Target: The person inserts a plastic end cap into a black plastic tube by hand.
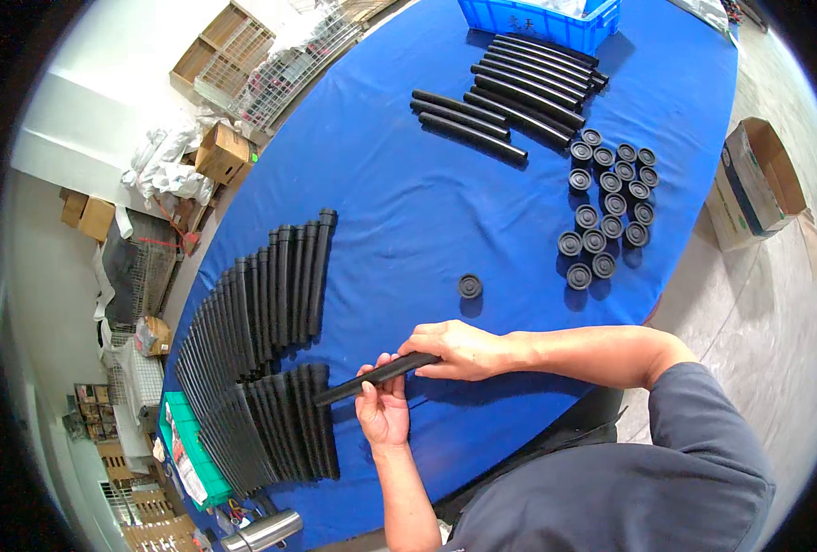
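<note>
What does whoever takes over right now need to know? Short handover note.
Left hand and right hand both grip one black tube above the blue table.
Done, it seems: rows of black tubes laid side by side at left.
Left: a stack of loose tubes by the blue bin, a cluster of black caps, and one lone cap near the hands.

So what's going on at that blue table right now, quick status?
Both hands, left hand and right hand, gripping one black tube. Finished tubes rowed at left. Lone black cap just ahead, nothing blocking.
</note>
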Demonstrator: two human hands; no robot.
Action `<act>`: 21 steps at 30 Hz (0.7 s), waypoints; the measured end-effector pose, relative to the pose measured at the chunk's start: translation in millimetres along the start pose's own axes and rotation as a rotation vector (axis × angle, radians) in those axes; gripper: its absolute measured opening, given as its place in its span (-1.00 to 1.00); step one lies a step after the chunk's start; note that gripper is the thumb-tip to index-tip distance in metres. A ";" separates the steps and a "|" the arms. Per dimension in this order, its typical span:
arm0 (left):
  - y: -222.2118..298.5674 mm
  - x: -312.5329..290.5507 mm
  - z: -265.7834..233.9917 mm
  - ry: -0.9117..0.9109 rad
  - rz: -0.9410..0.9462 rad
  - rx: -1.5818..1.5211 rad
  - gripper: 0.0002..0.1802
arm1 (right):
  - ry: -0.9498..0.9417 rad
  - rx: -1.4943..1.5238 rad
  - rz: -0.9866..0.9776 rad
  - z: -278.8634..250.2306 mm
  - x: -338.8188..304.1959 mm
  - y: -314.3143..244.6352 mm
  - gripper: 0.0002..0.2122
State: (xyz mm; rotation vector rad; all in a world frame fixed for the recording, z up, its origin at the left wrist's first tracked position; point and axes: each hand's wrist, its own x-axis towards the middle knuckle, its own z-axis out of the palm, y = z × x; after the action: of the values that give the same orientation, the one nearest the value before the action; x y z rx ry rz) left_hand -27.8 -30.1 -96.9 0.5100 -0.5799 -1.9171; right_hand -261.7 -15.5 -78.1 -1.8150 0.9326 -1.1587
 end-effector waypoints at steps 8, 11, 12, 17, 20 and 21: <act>2.9 -0.5 -1.7 0.009 0.019 0.007 -0.69 | 0.014 0.034 0.004 -1.4 4.2 -1.7 -0.64; -0.5 -0.4 -0.9 0.033 0.017 -0.023 -0.70 | 0.017 -0.046 -0.022 -3.3 -0.7 -9.9 -0.68; -0.6 -0.2 -1.6 0.019 0.014 -0.029 -0.70 | 0.011 -0.040 -0.029 -3.3 -0.3 -9.6 -0.68; -0.8 -0.6 -0.5 0.003 0.002 -0.014 -0.70 | -0.017 0.006 0.049 -3.6 0.8 -2.4 -0.71; 1.2 -2.4 -1.6 0.001 0.008 0.008 -0.70 | -0.022 -0.040 0.058 -1.1 1.1 -8.3 -0.71; 1.4 -2.2 -1.7 0.006 0.017 0.008 -0.70 | -0.030 -0.036 0.053 -0.8 1.6 -7.8 -0.71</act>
State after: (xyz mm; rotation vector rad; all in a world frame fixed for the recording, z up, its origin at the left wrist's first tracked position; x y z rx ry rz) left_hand -24.9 -28.9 -97.2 0.5147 -0.5869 -1.8967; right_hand -260.6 -13.7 -70.3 -1.8206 0.9841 -1.0851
